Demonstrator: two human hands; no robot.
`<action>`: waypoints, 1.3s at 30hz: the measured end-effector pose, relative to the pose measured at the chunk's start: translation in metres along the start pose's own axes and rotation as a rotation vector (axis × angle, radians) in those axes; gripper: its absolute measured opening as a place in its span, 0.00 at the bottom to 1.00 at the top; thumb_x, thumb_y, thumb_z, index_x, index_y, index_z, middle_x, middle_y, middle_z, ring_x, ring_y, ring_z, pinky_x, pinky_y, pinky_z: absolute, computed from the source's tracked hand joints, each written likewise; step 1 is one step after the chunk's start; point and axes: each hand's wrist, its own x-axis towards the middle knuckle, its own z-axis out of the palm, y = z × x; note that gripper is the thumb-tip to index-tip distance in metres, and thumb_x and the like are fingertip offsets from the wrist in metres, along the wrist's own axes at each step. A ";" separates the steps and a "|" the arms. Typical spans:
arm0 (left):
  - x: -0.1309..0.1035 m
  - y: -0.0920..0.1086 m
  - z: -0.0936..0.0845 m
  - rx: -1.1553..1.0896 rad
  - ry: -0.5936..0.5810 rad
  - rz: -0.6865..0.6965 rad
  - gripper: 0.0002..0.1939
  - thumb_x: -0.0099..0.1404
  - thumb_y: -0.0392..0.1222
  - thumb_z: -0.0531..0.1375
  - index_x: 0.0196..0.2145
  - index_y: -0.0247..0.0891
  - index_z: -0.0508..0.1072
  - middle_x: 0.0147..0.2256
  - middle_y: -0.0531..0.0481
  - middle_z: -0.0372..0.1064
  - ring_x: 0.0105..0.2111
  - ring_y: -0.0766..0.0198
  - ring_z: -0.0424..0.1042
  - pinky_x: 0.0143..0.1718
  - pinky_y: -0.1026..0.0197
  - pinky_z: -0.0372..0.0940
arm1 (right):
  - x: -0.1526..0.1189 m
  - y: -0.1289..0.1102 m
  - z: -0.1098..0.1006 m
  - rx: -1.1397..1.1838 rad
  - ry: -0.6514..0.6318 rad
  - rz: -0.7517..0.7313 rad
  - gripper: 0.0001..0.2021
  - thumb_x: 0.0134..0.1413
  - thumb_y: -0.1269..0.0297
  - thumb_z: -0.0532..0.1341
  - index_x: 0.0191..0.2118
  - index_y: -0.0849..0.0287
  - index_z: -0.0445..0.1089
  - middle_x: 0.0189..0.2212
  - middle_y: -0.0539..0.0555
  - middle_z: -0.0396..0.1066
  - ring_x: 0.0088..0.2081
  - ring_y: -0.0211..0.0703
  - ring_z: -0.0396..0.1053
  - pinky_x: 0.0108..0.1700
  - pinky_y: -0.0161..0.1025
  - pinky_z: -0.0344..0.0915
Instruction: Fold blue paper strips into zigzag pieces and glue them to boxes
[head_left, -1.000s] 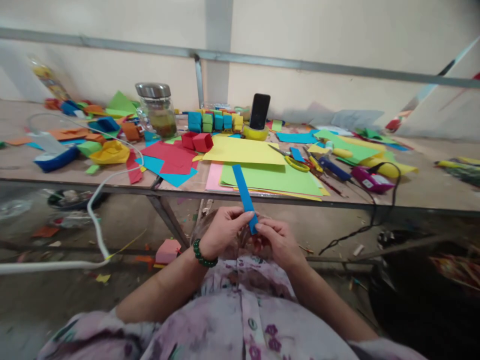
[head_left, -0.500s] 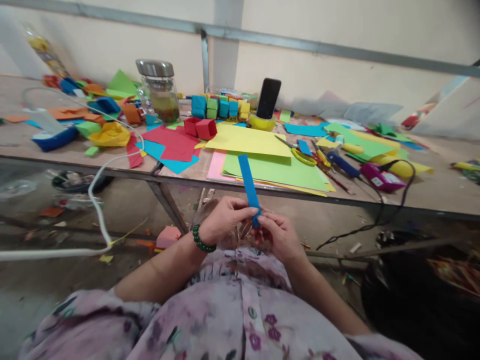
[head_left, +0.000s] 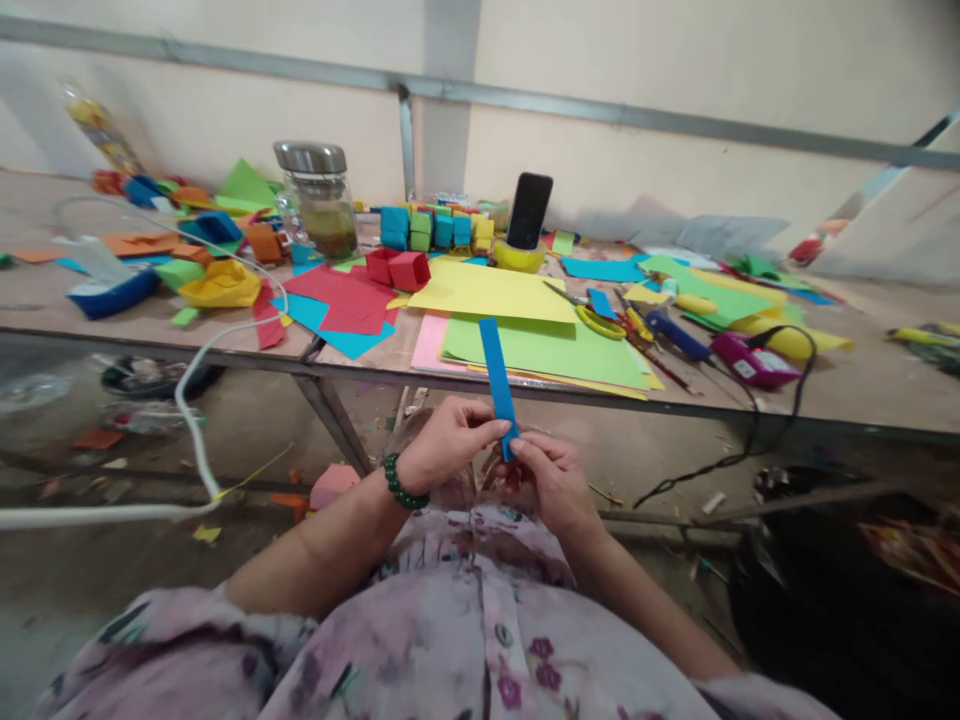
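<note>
A narrow blue paper strip stands upright in front of me, below the table's near edge. My left hand, with a green bead bracelet on the wrist, pinches its lower end from the left. My right hand pinches the same lower end from the right. The fingertips of both hands meet at the bottom of the strip, above my lap.
The long table carries green, yellow, pink and red paper sheets, folded paper cubes, a lidded glass jar, a phone in a yellow stand, scissors, a glue gun with cord, and a white cable.
The strip stays pinched between both hands and stands a little more upright. The view has shifted slightly; the hands remain in the same place.
</note>
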 end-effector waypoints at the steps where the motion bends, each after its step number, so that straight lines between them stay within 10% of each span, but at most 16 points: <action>1: 0.001 0.001 -0.001 0.009 -0.006 0.014 0.14 0.57 0.46 0.62 0.22 0.31 0.73 0.20 0.51 0.68 0.22 0.69 0.64 0.24 0.68 0.59 | 0.000 -0.001 0.000 -0.019 0.001 -0.012 0.12 0.51 0.56 0.61 0.25 0.60 0.72 0.19 0.50 0.70 0.17 0.34 0.63 0.20 0.32 0.63; 13: 0.012 0.019 0.000 -0.067 0.051 -0.028 0.20 0.58 0.53 0.61 0.27 0.29 0.76 0.19 0.52 0.64 0.20 0.72 0.59 0.21 0.68 0.54 | -0.006 -0.012 0.001 -0.216 -0.057 -0.131 0.20 0.55 0.50 0.57 0.23 0.63 0.68 0.16 0.50 0.68 0.15 0.32 0.62 0.18 0.29 0.59; 21: 0.062 0.076 -0.042 0.105 0.053 0.149 0.17 0.53 0.50 0.66 0.23 0.32 0.71 0.19 0.56 0.61 0.20 0.73 0.58 0.22 0.69 0.54 | 0.028 -0.049 -0.001 -0.494 -0.167 -0.243 0.22 0.61 0.52 0.51 0.23 0.60 0.68 0.18 0.49 0.68 0.20 0.33 0.64 0.24 0.30 0.59; 27: 0.125 0.088 -0.077 0.041 0.126 0.041 0.23 0.46 0.46 0.69 0.37 0.33 0.69 0.21 0.57 0.65 0.20 0.73 0.62 0.23 0.69 0.58 | 0.069 -0.084 -0.070 -0.823 0.024 -0.369 0.16 0.60 0.54 0.54 0.38 0.58 0.74 0.32 0.52 0.75 0.31 0.39 0.71 0.33 0.33 0.64; 33: 0.173 0.045 -0.077 0.392 0.081 0.017 0.40 0.54 0.40 0.63 0.61 0.32 0.50 0.20 0.60 0.63 0.20 0.68 0.63 0.24 0.65 0.59 | 0.123 -0.125 -0.163 -1.422 0.344 -0.212 0.16 0.59 0.58 0.51 0.37 0.58 0.74 0.33 0.56 0.75 0.34 0.44 0.70 0.35 0.36 0.61; 39: 0.172 0.022 -0.076 1.202 0.086 0.408 0.17 0.57 0.41 0.63 0.44 0.35 0.72 0.42 0.41 0.68 0.44 0.53 0.66 0.46 0.52 0.62 | 0.174 -0.137 -0.180 -1.629 0.263 -0.039 0.18 0.60 0.55 0.49 0.33 0.59 0.73 0.31 0.57 0.74 0.32 0.45 0.70 0.32 0.36 0.59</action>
